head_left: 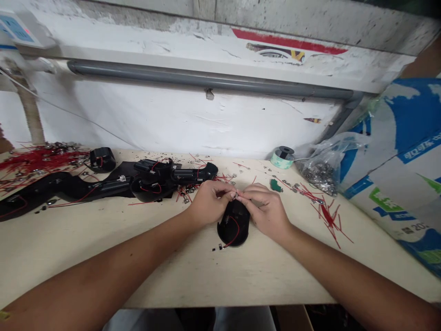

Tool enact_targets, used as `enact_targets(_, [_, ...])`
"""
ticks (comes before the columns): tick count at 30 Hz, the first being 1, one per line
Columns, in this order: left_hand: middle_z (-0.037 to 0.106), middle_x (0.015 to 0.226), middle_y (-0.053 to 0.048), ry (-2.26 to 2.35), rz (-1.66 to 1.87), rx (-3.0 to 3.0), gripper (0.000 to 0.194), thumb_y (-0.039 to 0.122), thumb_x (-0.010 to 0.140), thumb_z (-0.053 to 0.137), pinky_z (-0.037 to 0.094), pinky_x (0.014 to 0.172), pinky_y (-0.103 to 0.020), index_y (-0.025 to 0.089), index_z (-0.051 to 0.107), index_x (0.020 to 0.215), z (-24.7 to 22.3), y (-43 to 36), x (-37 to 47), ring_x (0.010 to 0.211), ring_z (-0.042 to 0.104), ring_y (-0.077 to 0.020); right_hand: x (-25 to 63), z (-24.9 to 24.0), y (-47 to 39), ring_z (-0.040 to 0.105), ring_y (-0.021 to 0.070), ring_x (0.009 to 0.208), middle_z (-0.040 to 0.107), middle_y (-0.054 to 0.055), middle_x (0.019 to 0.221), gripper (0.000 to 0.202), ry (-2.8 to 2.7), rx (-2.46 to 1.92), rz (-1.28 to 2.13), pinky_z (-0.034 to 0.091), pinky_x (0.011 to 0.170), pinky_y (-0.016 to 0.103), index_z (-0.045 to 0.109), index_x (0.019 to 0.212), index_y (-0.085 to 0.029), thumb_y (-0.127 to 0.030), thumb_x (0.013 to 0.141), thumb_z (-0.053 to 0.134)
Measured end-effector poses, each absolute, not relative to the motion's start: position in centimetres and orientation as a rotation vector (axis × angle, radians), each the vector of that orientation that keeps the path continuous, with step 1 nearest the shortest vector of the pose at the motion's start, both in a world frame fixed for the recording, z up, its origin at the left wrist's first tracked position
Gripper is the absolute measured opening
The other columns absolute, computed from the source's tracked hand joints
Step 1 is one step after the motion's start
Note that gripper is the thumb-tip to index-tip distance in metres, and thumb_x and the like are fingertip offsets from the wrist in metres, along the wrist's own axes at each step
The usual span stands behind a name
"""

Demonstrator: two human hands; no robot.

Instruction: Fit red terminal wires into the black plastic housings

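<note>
My left hand (211, 202) and my right hand (267, 209) meet at the fingertips over the table's middle. Between them they pinch a small shiny metal piece (236, 196), too small to make out fully; it looks like the metal contacts lying about. Right below lies a black plastic housing (231, 239), its hollow side up, the far end partly hidden by my fingers. A red wire (237, 230) curves inside it and comes out over the near rim. At that wire's end, a tiny black part (220, 247) rests on the table.
More black housings (151, 186) with red wires lie left. A heap of red wires (41, 158) sits far left, loose red wires (330, 218) right. Behind are a spool (283, 157), a plastic bag of metal parts (320, 177) and a green piece (275, 185). A large box (396, 184) stands right.
</note>
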State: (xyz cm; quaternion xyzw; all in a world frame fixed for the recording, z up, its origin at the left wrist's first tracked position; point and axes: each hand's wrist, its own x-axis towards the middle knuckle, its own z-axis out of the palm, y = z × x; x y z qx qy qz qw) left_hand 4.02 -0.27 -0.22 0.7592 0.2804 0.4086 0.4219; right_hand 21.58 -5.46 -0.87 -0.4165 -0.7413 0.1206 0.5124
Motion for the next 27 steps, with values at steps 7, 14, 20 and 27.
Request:
enact_targets(7, [0.075, 0.077, -0.006, 0.707, 1.055, 1.852, 0.018, 0.019, 0.087, 0.061, 0.050, 0.066, -0.025, 0.011, 0.076, 0.081, -0.68, -0.17, 4.18, 0.072, 0.066, -0.0162, 21.58, -1.16, -5.13, 0.067, 0.0195, 0.079, 0.074, 0.004, 0.082, 0.012, -1.739, -1.023, 0.340, 0.053, 0.074, 0.037, 0.076, 0.088, -0.025, -0.020, 0.090, 0.066])
enact_targets(14, [0.077, 0.085, -0.010, 0.674, 1.053, 1.751, 0.017, 0.023, 0.087, 0.065, 0.054, 0.071, -0.027, 0.010, 0.077, 0.087, -1.08, 0.04, 4.29, 0.076, 0.069, -0.0178, 21.52, -1.57, -4.85, 0.069, 0.0194, 0.084, 0.076, 0.004, 0.089, 0.008, -1.644, -1.028, 0.404, 0.056, 0.078, 0.036, 0.077, 0.090, -0.026, -0.022, 0.088, 0.069])
enact_targets(20, [0.076, 0.084, -0.009, 0.682, 1.047, 1.732, 0.016, 0.022, 0.086, 0.066, 0.055, 0.071, -0.027, 0.010, 0.077, 0.087, -1.15, 0.12, 4.33, 0.076, 0.069, -0.0169, 21.57, -1.27, -4.92, 0.069, 0.0204, 0.084, 0.076, 0.005, 0.089, 0.009, -1.663, -1.026, 0.367, 0.056, 0.078, 0.037, 0.077, 0.090, -0.025, -0.022, 0.087, 0.069])
enact_targets(27, [0.075, 0.080, -0.007, 0.681, 1.041, 1.769, 0.016, 0.022, 0.086, 0.065, 0.052, 0.069, -0.025, 0.011, 0.075, 0.083, -0.90, -0.05, 4.25, 0.074, 0.066, -0.0154, 21.57, -1.07, -5.19, 0.067, 0.0202, 0.081, 0.074, 0.004, 0.085, 0.010, -1.721, -1.019, 0.310, 0.055, 0.079, 0.039, 0.076, 0.089, -0.025, -0.020, 0.089, 0.067])
